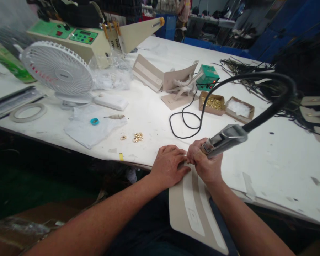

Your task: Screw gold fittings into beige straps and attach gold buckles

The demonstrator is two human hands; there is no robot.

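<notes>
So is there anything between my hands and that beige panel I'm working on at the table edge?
Nothing visible. The left hand lies flat on the beige panel, and the right hand holds the metal-bodied tool with its tip down by the panel's top edge. The tool's black cable arcs away above.

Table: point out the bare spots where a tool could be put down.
Bare: the table right of the right hand, below the boxes; also between the rings and the cable loop. Crowded: the far left around the fan, and the far right with cords.
</notes>
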